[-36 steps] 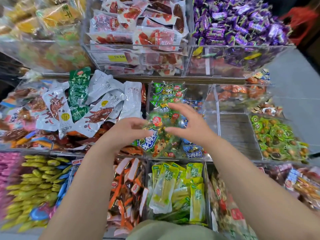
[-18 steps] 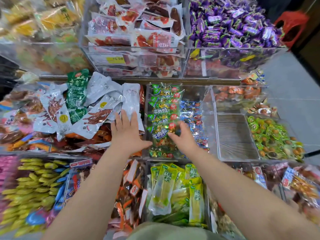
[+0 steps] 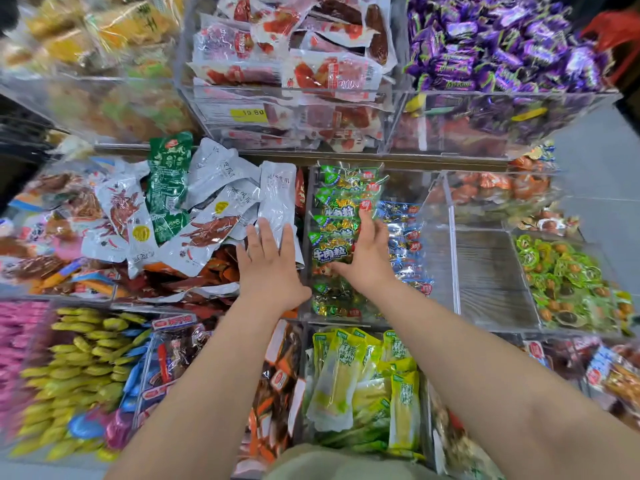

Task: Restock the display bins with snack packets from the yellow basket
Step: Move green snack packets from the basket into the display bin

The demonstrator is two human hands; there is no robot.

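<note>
Green snack packets lie stacked in a clear display bin, with blue packets beside them on the right. My right hand lies flat inside this bin, its straight fingers pressing on the green and blue packets. To the left, my left hand is spread with straight fingers over the neighbouring bin's edge, touching a silver-white packet. Neither hand holds anything. The yellow basket is out of view.
A compartment to the right shows bare bottom, then a bin of green-wrapped sweets. Upper bins hold red-white packets and purple candies. Lower bins hold yellow-green packets and yellow snacks.
A second ago both hands held a green packet above the bin. The packet now lies in the bin; both hands have opened and moved forward and down onto the packets.
</note>
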